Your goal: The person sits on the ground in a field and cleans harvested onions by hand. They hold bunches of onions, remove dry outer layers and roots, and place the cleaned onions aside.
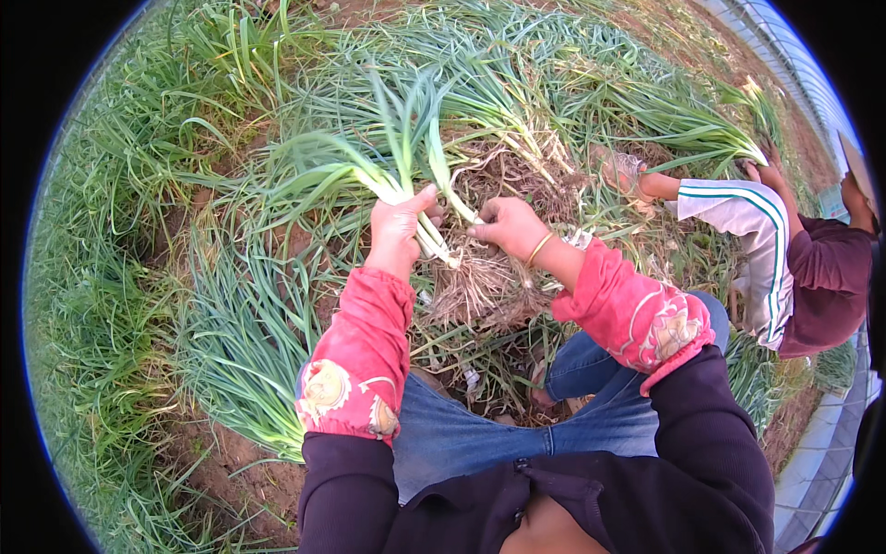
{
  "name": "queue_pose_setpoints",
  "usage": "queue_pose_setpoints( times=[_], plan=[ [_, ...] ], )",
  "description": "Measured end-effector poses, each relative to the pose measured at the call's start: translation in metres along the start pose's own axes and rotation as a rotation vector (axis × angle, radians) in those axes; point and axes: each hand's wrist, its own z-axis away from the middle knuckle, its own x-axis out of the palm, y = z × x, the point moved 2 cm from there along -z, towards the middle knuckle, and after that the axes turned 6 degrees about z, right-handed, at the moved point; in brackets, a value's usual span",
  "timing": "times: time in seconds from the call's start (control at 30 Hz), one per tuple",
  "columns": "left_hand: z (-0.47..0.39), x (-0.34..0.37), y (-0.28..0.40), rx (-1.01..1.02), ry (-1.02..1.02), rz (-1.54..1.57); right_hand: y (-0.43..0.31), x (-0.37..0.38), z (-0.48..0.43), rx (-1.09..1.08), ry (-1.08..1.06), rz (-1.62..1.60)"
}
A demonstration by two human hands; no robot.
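Observation:
My left hand [396, 225] is closed around a small bunch of green leafy stalks [387, 183], likely garlic or leek plants, white at the lower ends. Their pale stem ends [439, 249] point toward my right hand. My right hand [511, 225] pinches the lower end of one single stalk [443, 176] between thumb and fingers, its green leaves rising beside the bunch. Below the hands lies a tangle of dry, stringy roots [467, 287]. Just beyond them rests a heap of uncleaned stalks [529, 149] with brown roots still on.
Leafy stalks [242, 346] lie in a pile at my left. Uncut green plants [97, 291] grow along the far left. On the right a seated co-worker [824, 277] holds another bunch [720, 135]. Greenhouse sheeting [796, 55] curves along the right edge.

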Motion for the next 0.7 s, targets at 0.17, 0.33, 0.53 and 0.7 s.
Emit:
queue_pose_setpoints(
  times=[0.17, 0.33, 0.53, 0.7],
  plan=[
    [-0.003, -0.004, -0.013, -0.126, -0.043, -0.1, -0.003, 0.019, 0.032, -0.2, 0.097, 0.317],
    [-0.003, 0.002, -0.014, -0.123, -0.059, -0.025, 0.01, 0.034, 0.003, 0.356, -0.225, -0.874],
    [-0.001, 0.009, 0.003, -0.029, -0.146, -0.046, 0.023, 0.024, -0.004, 0.483, -0.382, -0.576],
    [0.004, 0.021, 0.001, -0.048, -0.307, 0.05, 0.017, 0.019, -0.006, 0.336, -0.569, -0.962]
  ],
)
